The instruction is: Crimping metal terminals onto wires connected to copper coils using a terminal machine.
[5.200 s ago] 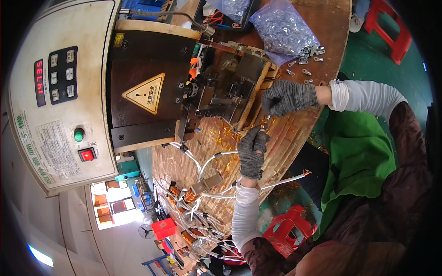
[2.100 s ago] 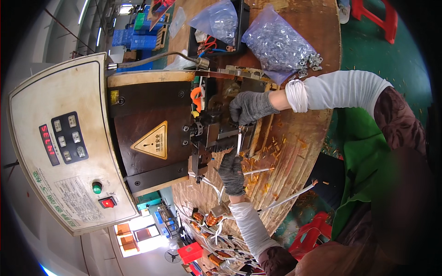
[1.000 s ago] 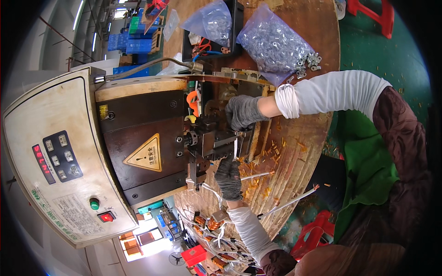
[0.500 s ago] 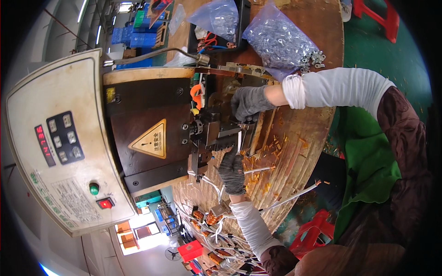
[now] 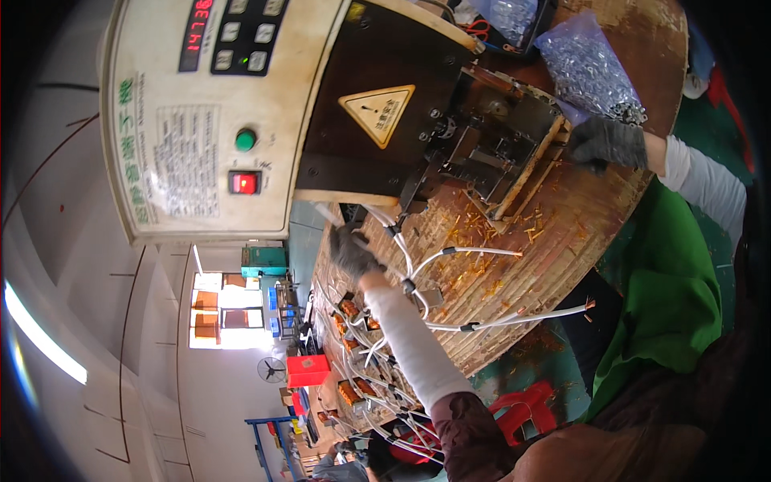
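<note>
Gloves, one pair: I am wearing dark grey knit, with loose white sleeves wrinkling along my forearms.

Left hand point(image 5: 354, 251): bending slightly, fingers pointing far, beside the left flank of the machine point(image 5: 353, 165). A blurred white length point(image 5: 328, 213) is showing at the fingertips; I am not able to tell whether I am gripping it.

Right hand point(image 5: 608, 145): curling narrow, just beside the bag of terminals point(image 5: 585, 68); I cannot tell whether the fingers are hiding anything.

Machine: dark brown plate bearing a yellow triangular label point(image 5: 377, 116), cream metal control box point(image 5: 301, 48) rising far, steel tooling jutting toward me.

Workbench point(image 5: 474, 301): scuffed brown wood, its surface wearing into pale streaks; thin amber scraps point(image 5: 482, 229) are littering it before the tooling.

Bag: thin, translucent, bluish plastic, bulging with small shiny metal terminals; loose pieces point(image 5: 628, 114) are spilling from its near end.

White cables: smooth, round, wearing black bands. A short one point(image 5: 482, 251) is lying on the wood, curving, its tip pointing near. A longer one point(image 5: 534, 316) is running from the left toward me, long axis nearly straight, its bare copper strands point(image 5: 590, 305) fanning out past the bench edge.
</note>
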The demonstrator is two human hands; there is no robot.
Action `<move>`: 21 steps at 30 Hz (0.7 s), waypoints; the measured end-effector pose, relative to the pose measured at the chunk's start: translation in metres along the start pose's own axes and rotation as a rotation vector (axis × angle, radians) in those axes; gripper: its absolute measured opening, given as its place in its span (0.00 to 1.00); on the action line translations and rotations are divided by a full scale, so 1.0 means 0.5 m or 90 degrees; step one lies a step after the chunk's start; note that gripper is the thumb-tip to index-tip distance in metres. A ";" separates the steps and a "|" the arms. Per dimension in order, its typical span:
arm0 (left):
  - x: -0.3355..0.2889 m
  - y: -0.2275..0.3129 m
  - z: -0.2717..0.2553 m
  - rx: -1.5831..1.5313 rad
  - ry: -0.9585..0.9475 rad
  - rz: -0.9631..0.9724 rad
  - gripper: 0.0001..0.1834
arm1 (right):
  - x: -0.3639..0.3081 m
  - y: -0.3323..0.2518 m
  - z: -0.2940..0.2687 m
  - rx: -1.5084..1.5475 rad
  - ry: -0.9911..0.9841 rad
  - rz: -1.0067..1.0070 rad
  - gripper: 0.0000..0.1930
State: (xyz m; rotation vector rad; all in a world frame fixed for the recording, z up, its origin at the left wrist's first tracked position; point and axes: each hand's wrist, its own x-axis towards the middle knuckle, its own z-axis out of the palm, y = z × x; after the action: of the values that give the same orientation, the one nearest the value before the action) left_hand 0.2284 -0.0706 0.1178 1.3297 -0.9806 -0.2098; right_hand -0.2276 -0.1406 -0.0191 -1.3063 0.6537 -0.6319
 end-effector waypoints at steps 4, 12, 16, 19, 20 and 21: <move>0.012 -0.089 0.012 0.153 -0.058 -0.096 0.15 | -0.044 0.000 0.025 0.008 0.002 0.008 0.08; -0.223 -0.020 -0.074 0.213 -0.148 -0.013 0.14 | -0.137 0.098 -0.023 0.016 0.017 0.055 0.09; -0.311 0.047 -0.091 0.262 -0.340 -0.122 0.12 | -0.102 0.076 0.043 -0.053 -0.034 0.075 0.08; -0.382 0.057 -0.074 0.250 -0.448 -0.114 0.11 | -0.089 0.101 0.103 -0.145 -0.140 -0.055 0.09; -0.409 0.059 -0.061 0.325 -0.481 -0.040 0.10 | -0.097 0.101 0.117 -0.148 -0.137 -0.047 0.09; -0.432 0.055 -0.056 0.304 -0.489 -0.046 0.09 | -0.108 0.092 0.142 -0.273 -0.175 -0.171 0.10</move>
State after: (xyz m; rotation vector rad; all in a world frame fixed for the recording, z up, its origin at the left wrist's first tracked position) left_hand 0.1070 0.0953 0.0413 1.7660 -1.7007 -0.5982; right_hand -0.2084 -0.0470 -0.0505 -1.8651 0.4004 -0.5278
